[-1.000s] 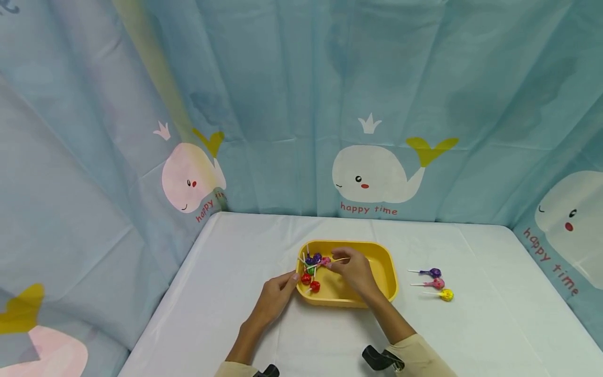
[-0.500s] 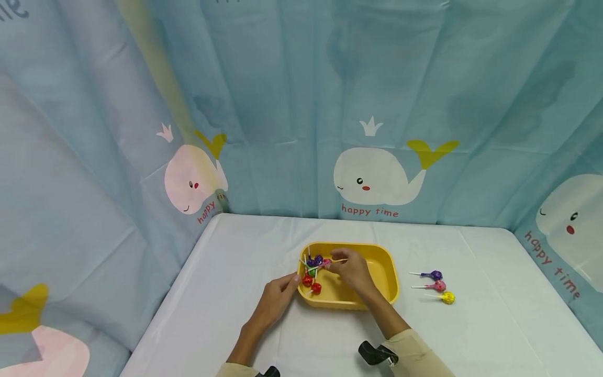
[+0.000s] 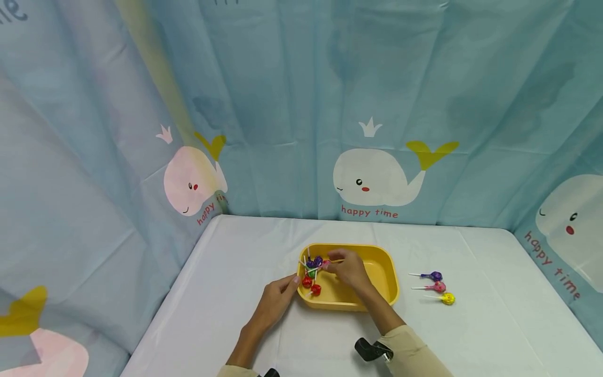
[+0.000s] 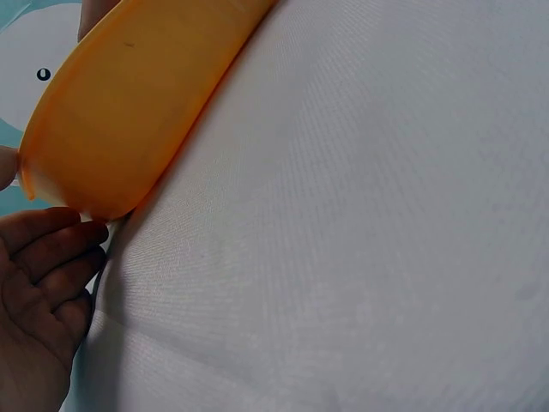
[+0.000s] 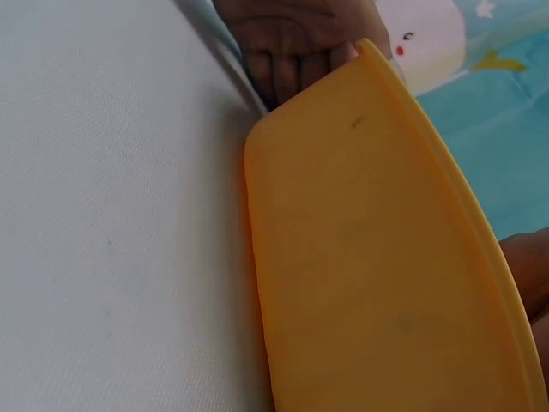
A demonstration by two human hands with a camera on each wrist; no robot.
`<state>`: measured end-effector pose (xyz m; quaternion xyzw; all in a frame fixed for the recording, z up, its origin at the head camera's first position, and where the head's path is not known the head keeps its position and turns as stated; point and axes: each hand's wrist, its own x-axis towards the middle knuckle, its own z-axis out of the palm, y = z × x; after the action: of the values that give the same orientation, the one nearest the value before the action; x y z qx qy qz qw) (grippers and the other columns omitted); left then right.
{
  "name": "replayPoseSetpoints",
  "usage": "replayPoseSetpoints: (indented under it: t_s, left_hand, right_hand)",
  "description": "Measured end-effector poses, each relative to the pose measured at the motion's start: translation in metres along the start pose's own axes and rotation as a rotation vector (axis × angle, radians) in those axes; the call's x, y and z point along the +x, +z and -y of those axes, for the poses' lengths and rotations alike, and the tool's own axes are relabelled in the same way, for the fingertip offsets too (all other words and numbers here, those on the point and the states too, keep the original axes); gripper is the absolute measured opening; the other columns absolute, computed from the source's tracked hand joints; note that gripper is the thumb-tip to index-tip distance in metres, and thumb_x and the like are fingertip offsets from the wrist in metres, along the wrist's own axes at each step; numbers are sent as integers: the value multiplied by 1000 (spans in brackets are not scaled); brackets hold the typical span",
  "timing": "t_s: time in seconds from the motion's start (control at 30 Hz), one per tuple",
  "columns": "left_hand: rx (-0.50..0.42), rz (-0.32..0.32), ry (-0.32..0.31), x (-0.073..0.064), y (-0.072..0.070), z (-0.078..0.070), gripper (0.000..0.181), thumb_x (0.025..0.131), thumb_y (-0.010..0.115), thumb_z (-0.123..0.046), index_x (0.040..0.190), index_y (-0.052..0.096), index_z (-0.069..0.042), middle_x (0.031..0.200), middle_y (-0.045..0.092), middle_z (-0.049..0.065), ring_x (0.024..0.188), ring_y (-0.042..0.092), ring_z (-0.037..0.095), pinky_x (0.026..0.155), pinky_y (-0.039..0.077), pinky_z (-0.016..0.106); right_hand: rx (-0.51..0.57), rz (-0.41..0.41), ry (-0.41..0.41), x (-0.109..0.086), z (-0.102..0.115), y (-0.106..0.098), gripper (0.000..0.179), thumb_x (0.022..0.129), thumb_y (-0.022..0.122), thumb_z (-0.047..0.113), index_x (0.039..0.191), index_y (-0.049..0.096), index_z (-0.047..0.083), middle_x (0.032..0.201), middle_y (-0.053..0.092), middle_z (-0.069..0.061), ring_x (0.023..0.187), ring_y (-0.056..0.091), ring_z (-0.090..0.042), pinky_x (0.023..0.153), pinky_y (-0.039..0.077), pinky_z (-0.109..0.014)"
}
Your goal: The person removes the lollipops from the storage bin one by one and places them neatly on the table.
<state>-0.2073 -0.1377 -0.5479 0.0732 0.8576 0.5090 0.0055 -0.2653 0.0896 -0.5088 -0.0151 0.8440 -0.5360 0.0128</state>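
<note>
A yellow tray [image 3: 330,306] sits on the white table. Several lollipops with purple, green and red wrappers lie bunched at its left end, among them a red lollipop [image 3: 316,289] and a purple lollipop [image 3: 319,261]. My left hand [image 3: 274,299] holds the tray's left end, thumb at the rim and fingers against the outer wall, as the left wrist view shows on the tray wall [image 4: 129,103]. Inside the tray, my right hand [image 3: 349,269] pinches a pink lollipop [image 3: 326,265] by its stick, its head towards the left. In the right wrist view the tray wall hides most of this hand.
To the right of the tray, a purple lollipop [image 3: 436,276], a pink lollipop [image 3: 439,286] and a yellow lollipop [image 3: 448,298] lie in a column, sticks pointing left. A blue curtain [image 3: 292,104] with whale prints hangs behind the table [image 3: 490,324].
My right hand has shifted slightly left inside the tray with the pink lollipop. The left hand stays at the tray's end, and the lollipops on the table have not moved.
</note>
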Motion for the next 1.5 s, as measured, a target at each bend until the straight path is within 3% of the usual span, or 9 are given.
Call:
replayPoseSetpoints:
  t_s: [0.33,0.53,1.0,1.37,1.5]
  left_hand:
    - [0,-1,-2,-1,0,0,56,111,52,-49,144,66,-6,145,66,9,143,57,34,120,45,54]
    - [4,-8,-3,-2,0,2,58,110,52,-52,143,67,-7,144,67,8,142,57,33,119,46,53]
    - [4,-11,-8,-2,0,2,59,110,51,-54,143,67,-7,144,67,8,142,57,33,119,46,53]
    - [-10,0,-8,-1,0,1,61,110,51,-54,144,66,-6,145,66,8,143,57,33,120,45,52]
    - [-6,2,-12,0,0,1,62,109,51,-56,145,65,-6,145,66,8,143,56,33,120,45,52]
  right_hand:
    - [-45,34,36,5,-1,6,33,86,84,0,118,77,-4,115,77,-19,87,68,-22,69,61,-29]
    - [-51,42,34,5,-1,9,27,86,83,-5,112,77,-5,102,76,-16,79,64,-20,62,60,-28]
    - [-117,74,-34,5,-4,12,19,86,82,-6,105,80,-3,96,78,-13,87,67,-22,76,61,-32]
    - [-162,37,-40,-4,-1,5,17,87,85,3,102,81,-1,94,78,-9,89,68,-21,85,61,-38]
    - [-151,25,-14,-7,1,1,15,88,83,2,102,81,1,99,78,-9,89,65,-22,80,60,-35]
